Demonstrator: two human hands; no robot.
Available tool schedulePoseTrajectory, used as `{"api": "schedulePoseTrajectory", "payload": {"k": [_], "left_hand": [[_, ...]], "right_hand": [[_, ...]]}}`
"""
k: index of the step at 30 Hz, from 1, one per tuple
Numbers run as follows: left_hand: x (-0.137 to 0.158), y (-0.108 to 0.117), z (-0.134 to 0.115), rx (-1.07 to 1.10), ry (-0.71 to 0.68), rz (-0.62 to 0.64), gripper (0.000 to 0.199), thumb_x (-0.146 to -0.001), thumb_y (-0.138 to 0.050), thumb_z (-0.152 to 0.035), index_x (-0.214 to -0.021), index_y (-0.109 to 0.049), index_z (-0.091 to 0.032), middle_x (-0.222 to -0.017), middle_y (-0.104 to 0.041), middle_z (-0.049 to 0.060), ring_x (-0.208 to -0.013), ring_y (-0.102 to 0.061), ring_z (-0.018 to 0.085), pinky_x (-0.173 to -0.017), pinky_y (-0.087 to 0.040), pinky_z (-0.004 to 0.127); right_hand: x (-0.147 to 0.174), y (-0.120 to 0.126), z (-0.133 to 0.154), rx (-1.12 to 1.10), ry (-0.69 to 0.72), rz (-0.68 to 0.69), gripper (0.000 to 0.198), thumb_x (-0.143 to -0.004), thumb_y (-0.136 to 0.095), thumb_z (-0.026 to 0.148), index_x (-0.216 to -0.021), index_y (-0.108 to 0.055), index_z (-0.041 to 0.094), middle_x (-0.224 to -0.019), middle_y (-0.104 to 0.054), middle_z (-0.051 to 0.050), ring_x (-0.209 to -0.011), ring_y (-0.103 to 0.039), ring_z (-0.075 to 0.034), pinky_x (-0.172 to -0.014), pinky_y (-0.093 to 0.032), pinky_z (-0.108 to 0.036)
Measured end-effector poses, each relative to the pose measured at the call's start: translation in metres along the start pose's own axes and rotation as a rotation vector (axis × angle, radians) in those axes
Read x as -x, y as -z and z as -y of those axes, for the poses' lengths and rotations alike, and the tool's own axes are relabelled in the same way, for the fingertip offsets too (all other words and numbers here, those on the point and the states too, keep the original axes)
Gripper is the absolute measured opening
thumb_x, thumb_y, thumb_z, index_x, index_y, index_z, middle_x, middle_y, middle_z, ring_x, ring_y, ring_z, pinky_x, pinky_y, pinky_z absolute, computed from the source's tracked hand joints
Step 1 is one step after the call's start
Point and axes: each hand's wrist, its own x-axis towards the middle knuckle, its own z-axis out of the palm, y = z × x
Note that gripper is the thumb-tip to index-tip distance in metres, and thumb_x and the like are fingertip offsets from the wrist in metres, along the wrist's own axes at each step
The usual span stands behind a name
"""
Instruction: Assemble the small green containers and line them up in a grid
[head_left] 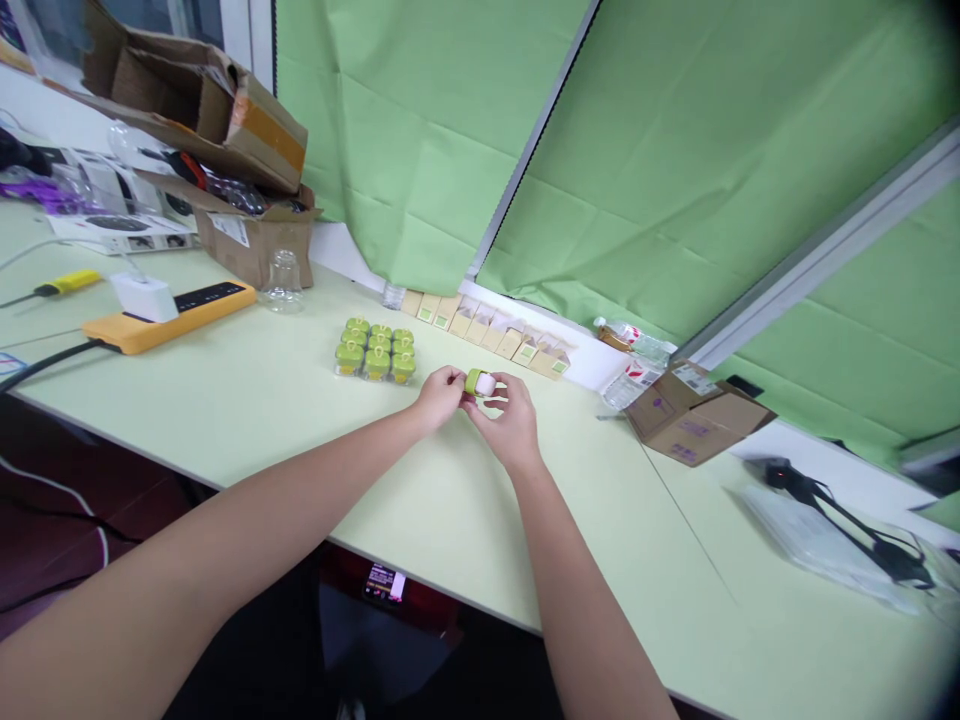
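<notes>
Above the table, both hands are closed on a small green-and-white item, a green band or cap around a pale rounded part; its exact kind is too small to make out. My left hand pinches its left side, fingertips partly hidden. My right hand grips the right side between thumb and curved fingers. Just left of my left hand, several small clear containers with green tops stand packed in a block of rows.
Behind the hands, small kraft boxes line the wall. A yellow power strip, a clear plastic jar and open cartons occupy the left. To the right are plastic bottles, a cardboard box and a black cabled device.
</notes>
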Motion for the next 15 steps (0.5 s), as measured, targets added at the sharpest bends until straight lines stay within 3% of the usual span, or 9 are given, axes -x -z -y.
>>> {"api": "schedulePoseTrajectory", "payload": {"k": [7,11,15], "left_hand": [[0.005,-0.002,-0.01,0.211,0.068,0.123,0.012,-0.09,-0.055,-0.025,-0.082,-0.054,-0.016,-0.081,-0.065,0.002,-0.067,-0.064,0.014,-0.069,-0.057,0.033],[0.007,-0.001,-0.013,0.302,0.079,0.178,0.026,-0.087,-0.062,-0.04,-0.086,-0.055,-0.015,-0.086,-0.067,0.006,-0.074,-0.066,0.015,-0.071,-0.055,0.03],[0.009,-0.001,-0.016,0.327,0.082,0.182,0.032,-0.083,-0.068,-0.043,-0.086,-0.057,-0.014,-0.085,-0.067,0.006,-0.077,-0.066,0.014,-0.072,-0.053,0.027]], "right_hand": [[-0.001,0.003,0.0,0.077,0.073,-0.047,0.031,-0.078,-0.068,0.025,-0.106,-0.057,0.022,-0.104,-0.059,-0.007,-0.085,-0.061,-0.018,-0.075,-0.059,-0.036],[0.0,0.002,0.004,0.09,0.112,-0.042,0.027,-0.08,-0.066,0.023,-0.105,-0.057,0.022,-0.101,-0.059,-0.006,-0.084,-0.061,-0.018,-0.078,-0.058,-0.037],[0.0,0.002,0.006,0.12,0.123,-0.055,0.027,-0.08,-0.066,0.023,-0.105,-0.057,0.022,-0.099,-0.058,-0.005,-0.084,-0.061,-0.018,-0.079,-0.057,-0.037]]}}
